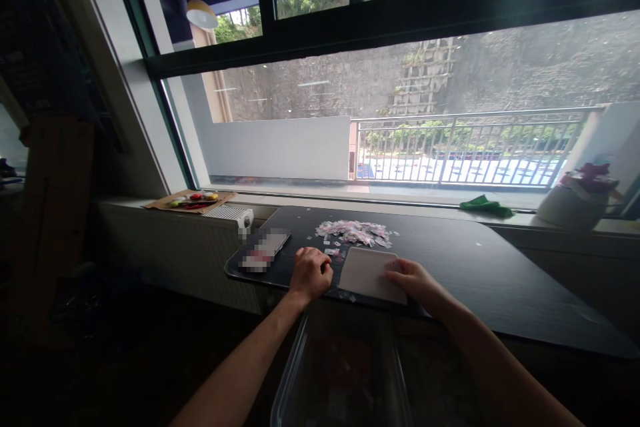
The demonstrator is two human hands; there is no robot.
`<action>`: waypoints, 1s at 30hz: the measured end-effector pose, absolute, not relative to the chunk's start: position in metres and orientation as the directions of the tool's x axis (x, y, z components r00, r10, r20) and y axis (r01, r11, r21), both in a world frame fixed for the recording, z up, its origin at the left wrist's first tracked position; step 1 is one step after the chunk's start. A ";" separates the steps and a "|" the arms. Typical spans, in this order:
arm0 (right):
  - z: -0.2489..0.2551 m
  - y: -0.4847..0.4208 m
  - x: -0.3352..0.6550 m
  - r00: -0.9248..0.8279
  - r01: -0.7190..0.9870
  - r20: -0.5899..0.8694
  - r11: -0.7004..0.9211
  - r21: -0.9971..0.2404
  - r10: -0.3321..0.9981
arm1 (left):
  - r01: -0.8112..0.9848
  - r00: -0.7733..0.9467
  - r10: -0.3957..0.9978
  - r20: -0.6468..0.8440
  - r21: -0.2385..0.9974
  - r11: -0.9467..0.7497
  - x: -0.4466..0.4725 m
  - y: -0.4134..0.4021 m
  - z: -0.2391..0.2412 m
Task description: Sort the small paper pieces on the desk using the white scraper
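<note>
My right hand (407, 277) grips the right edge of a white flat rectangular sheet (367, 270), thumb on top, at the front edge of the dark table (445, 260). Left of the sheet, my left hand (311, 273) is closed with curled fingers at the table's front edge; whatever it may hold is hidden. Just beyond the sheet lies a loose heap of small white and pink paper pieces (356, 232). A few more scraps (346, 295) are by the front edge, between my left hand and the sheet. Below that edge is a clear plastic bin (345, 373), its contents dim.
A blurred-out flat object (265, 250) lies on the table's left end. On the sill are a board with colourful items (193, 200), a green cloth (485, 207) and a pale rounded figure (575, 203). A white radiator (175, 240) stands at the left, under a large window.
</note>
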State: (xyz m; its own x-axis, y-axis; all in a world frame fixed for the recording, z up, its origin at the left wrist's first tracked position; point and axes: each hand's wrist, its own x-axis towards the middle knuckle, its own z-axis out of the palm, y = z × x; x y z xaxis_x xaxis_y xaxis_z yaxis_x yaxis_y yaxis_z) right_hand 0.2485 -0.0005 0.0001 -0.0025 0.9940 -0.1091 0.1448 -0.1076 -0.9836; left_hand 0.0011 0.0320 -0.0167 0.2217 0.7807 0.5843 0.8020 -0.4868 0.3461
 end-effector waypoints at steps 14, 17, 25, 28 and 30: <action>-0.003 -0.006 0.260 0.018 0.073 -0.070 -0.071 -0.995 0.997 | 0.805 0.206 0.788 0.580 0.357 -0.474 0.002 0.032 -0.018; -0.003 -0.011 0.257 0.005 0.070 -0.054 -0.054 -0.996 0.999 | 0.803 0.209 0.786 0.582 0.357 -0.477 0.002 0.033 -0.018; -0.005 -0.016 0.268 0.058 0.088 0.003 -0.002 -0.996 0.998 | 0.800 0.203 0.785 0.585 0.363 -0.477 0.002 0.032 -0.018; -0.009 -0.020 0.266 0.050 0.097 0.009 0.004 -0.995 0.999 | 0.797 0.201 0.786 0.585 0.368 -0.478 0.003 0.031 -0.017; -0.010 -0.022 0.265 0.056 0.102 0.019 0.014 -0.995 0.998 | 0.796 0.197 0.787 0.585 0.373 -0.477 0.003 0.031 -0.017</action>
